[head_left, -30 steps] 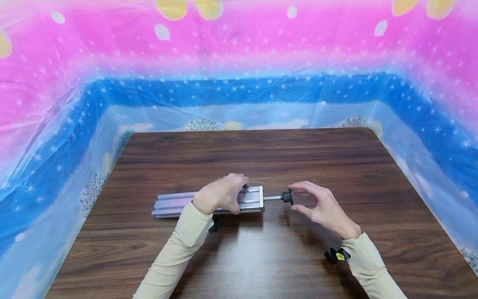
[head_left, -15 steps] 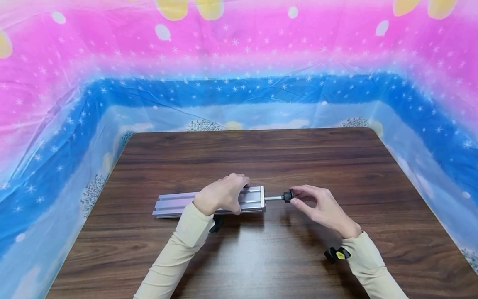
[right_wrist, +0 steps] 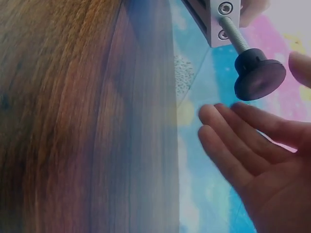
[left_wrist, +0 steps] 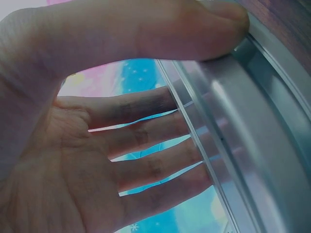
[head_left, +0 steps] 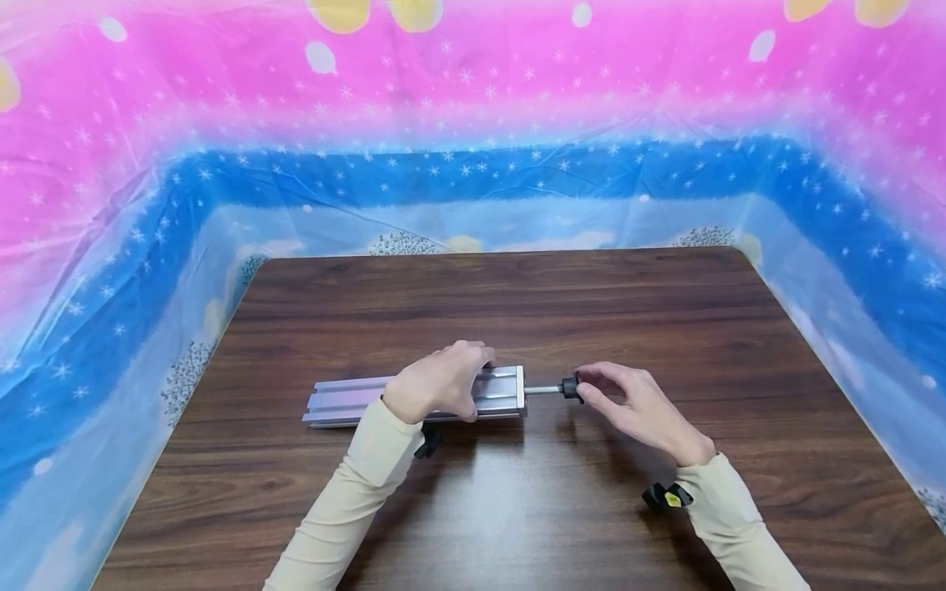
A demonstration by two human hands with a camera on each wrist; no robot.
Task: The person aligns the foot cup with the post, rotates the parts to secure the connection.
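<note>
A silver aluminium profile (head_left: 347,401) with lengthwise grooves lies across the wooden table. My left hand (head_left: 442,383) grips it near its right end; in the left wrist view the thumb presses one side of the profile (left_wrist: 233,111) and the fingers reach over the other. From the profile's end plate (right_wrist: 225,24), which has bolts in it, a threaded rod (head_left: 543,390) sticks out to the right. A black levelling foot (right_wrist: 260,77) caps the rod. Around that foot stands my right hand (head_left: 639,410), thumb and fingers spread; the right wrist view shows a slight gap at the thumb.
The dark wood-grain table (head_left: 473,304) carries the work. Behind it and at both sides hangs a pink and blue cloth (head_left: 473,176) printed with snowflakes. A black strap mount (head_left: 668,496) sits at the right wrist.
My right thumb and fingers close in on the levelling foot half a second ago, then sit slightly farther forward round it now. The left hand and profile stay in place.
</note>
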